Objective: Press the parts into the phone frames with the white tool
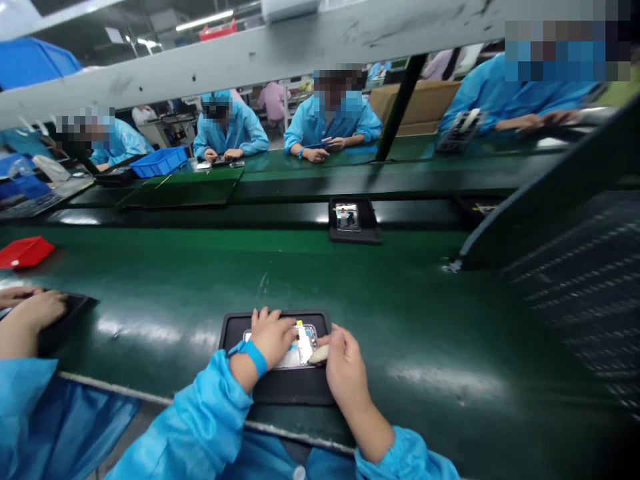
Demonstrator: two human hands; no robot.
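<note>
In front of me a black tray lies on the green bench, holding an opened phone with a silvery inside and a small yellow tab at its top. My left hand, with a blue strap at the wrist, rests over the phone's left part, fingers stretched out and apart. At the phone's right side is my right hand, its fingers closed together. A pale, rounded-tipped thing sticks out from them against the phone; its kind cannot be made out. The left hand covers much of the phone.
Another tray with a phone part sits on the dark conveyor strip ahead. At left, a co-worker's hands work over a black tray, near a red bin. A dark slanted panel stands at right. Several co-workers sit opposite.
</note>
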